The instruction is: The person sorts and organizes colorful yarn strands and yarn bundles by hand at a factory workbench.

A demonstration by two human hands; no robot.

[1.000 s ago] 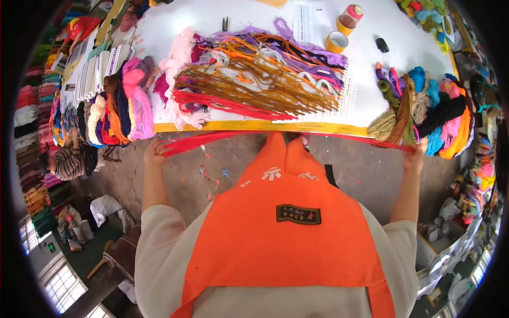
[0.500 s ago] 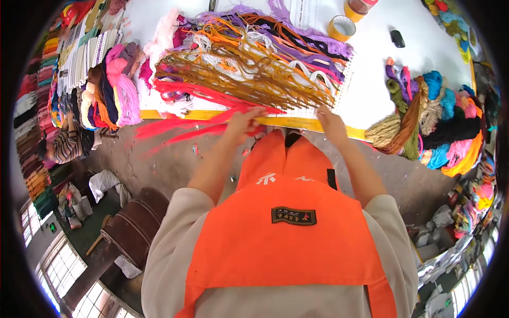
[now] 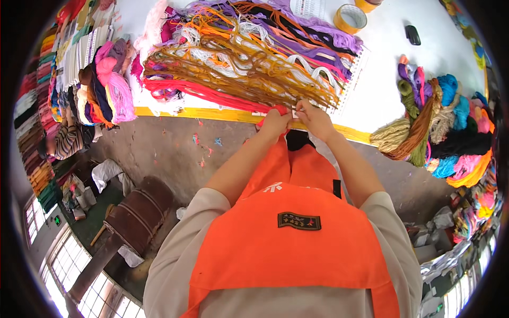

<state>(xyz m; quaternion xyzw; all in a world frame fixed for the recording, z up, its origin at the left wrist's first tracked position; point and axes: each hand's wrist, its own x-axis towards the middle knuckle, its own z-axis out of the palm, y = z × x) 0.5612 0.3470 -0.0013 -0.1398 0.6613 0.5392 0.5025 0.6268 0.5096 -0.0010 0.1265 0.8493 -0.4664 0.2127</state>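
Note:
At the table's near edge my left hand is closed around the end of a bundle of red yarn, which stretches flat to the left along that edge. My right hand is close beside it, its thumb and fingers pinched together; what they hold is too small to make out. Just beyond both hands lie long strands of brown yarn. Purple yarn, along with orange, white and black strands, spreads farther back. A white strip with holes shows at the right of these strands.
Hanks of colored yarn hang at the left, including a pink one, and at the right, including a black one. A tape roll and a small black object lie on the white table. A brown drum stands lower left.
The red yarn was swinging loose over the table edge; now it lies straight on the table. My left hand has moved right, and my right hand slightly left, bringing them together.

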